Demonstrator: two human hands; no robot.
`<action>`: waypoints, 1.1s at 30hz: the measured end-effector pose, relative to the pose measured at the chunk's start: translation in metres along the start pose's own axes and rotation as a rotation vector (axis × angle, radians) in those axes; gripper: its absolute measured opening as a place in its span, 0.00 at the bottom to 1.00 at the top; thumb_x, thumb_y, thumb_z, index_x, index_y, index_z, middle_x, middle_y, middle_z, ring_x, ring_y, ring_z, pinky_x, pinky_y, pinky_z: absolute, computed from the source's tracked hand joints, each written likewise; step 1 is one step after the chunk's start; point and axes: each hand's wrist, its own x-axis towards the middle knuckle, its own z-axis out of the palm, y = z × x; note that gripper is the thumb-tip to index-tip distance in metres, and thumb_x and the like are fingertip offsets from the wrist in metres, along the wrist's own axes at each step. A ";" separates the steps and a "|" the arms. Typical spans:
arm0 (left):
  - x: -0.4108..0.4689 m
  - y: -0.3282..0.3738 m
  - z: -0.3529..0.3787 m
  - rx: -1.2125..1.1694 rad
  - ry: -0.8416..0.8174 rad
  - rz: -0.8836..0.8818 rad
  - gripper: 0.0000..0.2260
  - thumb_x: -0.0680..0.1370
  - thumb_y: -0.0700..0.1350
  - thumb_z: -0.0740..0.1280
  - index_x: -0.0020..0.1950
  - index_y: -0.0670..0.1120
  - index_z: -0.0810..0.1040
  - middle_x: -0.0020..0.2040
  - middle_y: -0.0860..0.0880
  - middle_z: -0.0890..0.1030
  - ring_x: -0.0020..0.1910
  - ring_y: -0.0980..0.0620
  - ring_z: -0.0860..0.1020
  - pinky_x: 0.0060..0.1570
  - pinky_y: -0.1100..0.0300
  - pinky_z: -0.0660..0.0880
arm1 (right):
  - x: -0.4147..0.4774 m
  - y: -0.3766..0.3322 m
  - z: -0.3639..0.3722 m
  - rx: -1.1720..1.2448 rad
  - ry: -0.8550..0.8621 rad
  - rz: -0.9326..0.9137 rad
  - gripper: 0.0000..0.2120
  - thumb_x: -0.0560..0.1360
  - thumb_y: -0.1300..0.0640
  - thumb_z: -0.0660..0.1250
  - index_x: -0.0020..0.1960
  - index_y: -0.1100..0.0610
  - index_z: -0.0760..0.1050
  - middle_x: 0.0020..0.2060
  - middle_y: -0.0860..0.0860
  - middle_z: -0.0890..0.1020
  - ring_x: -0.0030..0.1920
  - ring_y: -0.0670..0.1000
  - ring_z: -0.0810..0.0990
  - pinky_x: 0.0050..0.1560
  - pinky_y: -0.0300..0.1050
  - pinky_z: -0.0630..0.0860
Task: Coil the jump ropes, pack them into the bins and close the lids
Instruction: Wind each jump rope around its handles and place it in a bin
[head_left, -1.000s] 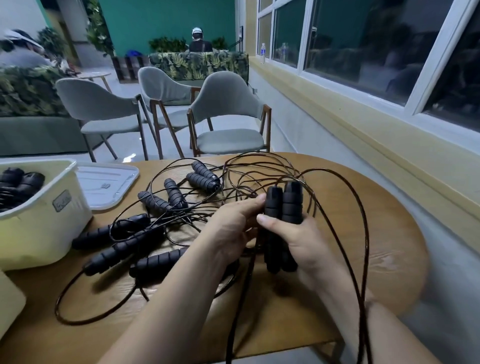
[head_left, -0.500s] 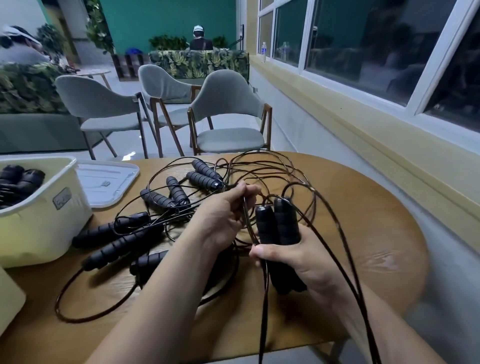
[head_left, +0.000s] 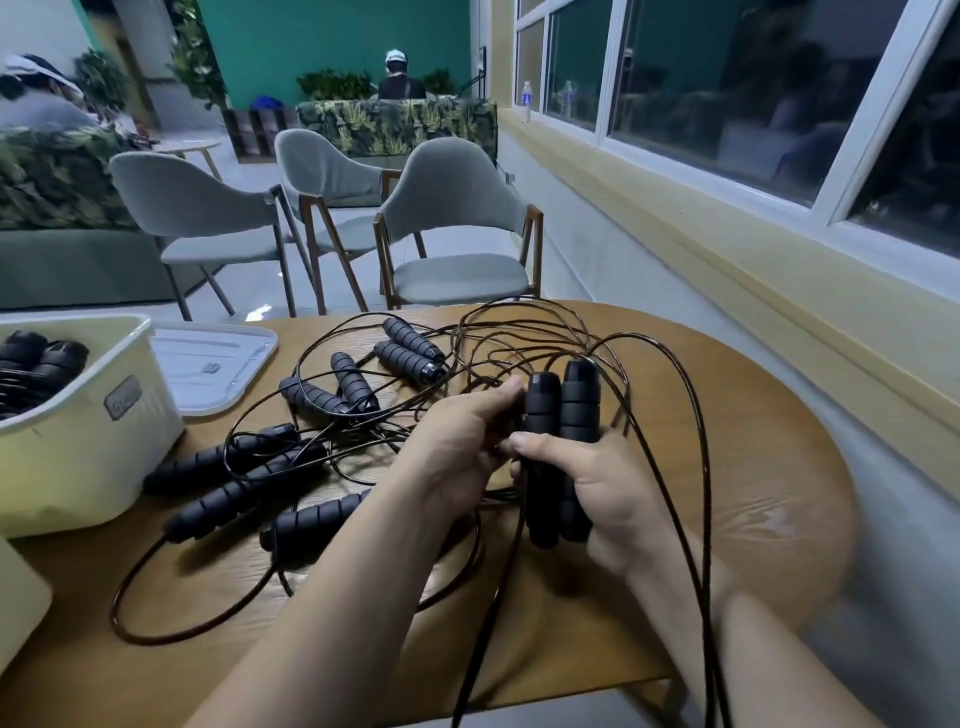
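My right hand grips two black ribbed jump rope handles held upright side by side above the wooden table. Their thin dark cord loops over my right wrist and hangs past the near table edge. My left hand sits just left of the handles with curled fingers pinching the cord beside them. Several more black handles and tangled cords lie on the table to the left. A cream bin at the left holds packed ropes.
A white bin lid lies flat behind the cream bin. Another cream bin's corner shows at the lower left. Grey chairs stand beyond the table. A window wall runs along the right. A person sits far back.
My right hand has lifted the two handles back up and slightly away. My left hand has moved from the cords further back to right beside the handles.
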 end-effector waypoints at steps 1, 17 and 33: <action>0.000 0.004 -0.003 -0.028 0.006 0.004 0.08 0.84 0.47 0.69 0.49 0.45 0.85 0.41 0.48 0.84 0.33 0.53 0.76 0.34 0.60 0.70 | -0.002 0.000 -0.003 0.010 -0.041 0.011 0.04 0.77 0.68 0.74 0.50 0.62 0.86 0.41 0.60 0.85 0.39 0.54 0.85 0.43 0.47 0.83; -0.006 -0.004 0.005 0.100 -0.010 0.019 0.13 0.82 0.51 0.72 0.39 0.49 0.86 0.34 0.52 0.78 0.30 0.56 0.72 0.32 0.58 0.62 | -0.001 0.005 -0.003 0.077 -0.033 0.067 0.10 0.76 0.63 0.76 0.57 0.62 0.85 0.48 0.62 0.88 0.46 0.61 0.88 0.45 0.57 0.86; 0.003 0.011 -0.012 -0.100 0.058 0.011 0.10 0.81 0.47 0.72 0.54 0.42 0.88 0.56 0.45 0.88 0.58 0.47 0.82 0.70 0.49 0.74 | -0.015 -0.003 -0.004 -0.111 -0.312 0.116 0.12 0.77 0.68 0.72 0.60 0.69 0.80 0.45 0.61 0.86 0.44 0.56 0.87 0.45 0.49 0.85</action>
